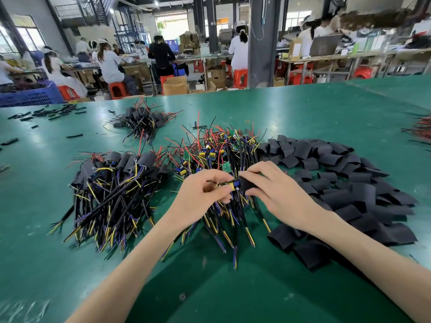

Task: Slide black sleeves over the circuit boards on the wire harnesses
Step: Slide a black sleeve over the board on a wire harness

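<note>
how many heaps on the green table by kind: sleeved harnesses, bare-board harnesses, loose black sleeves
sleeved harness heaps: 2
bare-board harness heap: 1
loose black sleeve heap: 1
total: 4
wire bundle at the right edge is cut off by the frame, so it is not counted

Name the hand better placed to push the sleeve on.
Right: the right hand pinches the black sleeve at the end of the circuit board, which the left hand holds.

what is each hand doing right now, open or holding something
Left hand: pinches a circuit board on a wire harness.
Right hand: grips a black sleeve at the board's end.
</note>
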